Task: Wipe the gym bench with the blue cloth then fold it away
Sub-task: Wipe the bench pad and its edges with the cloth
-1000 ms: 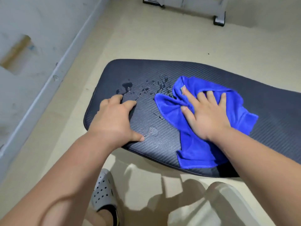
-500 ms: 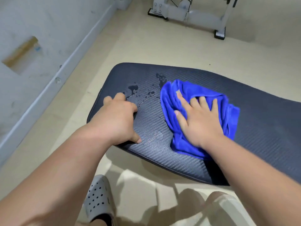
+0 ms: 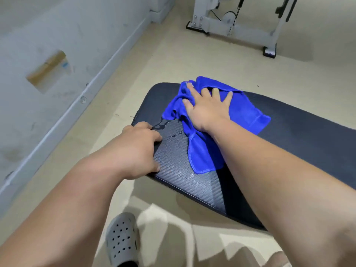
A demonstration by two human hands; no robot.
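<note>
A dark textured gym bench pad (image 3: 300, 135) stretches from the middle to the right. The crumpled blue cloth (image 3: 248, 110) lies near the pad's far left end, one corner trailing toward me. My right hand (image 3: 208, 108) presses flat on the cloth with fingers spread. My left hand (image 3: 138, 149) rests on the pad's left edge, fingers curled over the rim, holding nothing else. A small patch of water drops (image 3: 163, 126) sits on the pad between the two hands.
A pale wall with a skirting board (image 3: 92, 87) runs along the left. A white machine frame (image 3: 235, 29) stands on the beige floor behind the bench. My grey perforated clog (image 3: 122, 239) is on the floor below the pad.
My right hand has pushed the cloth away and to the left, over most of the water drops. The left hand stayed at the pad's edge. The camera tilted up.
</note>
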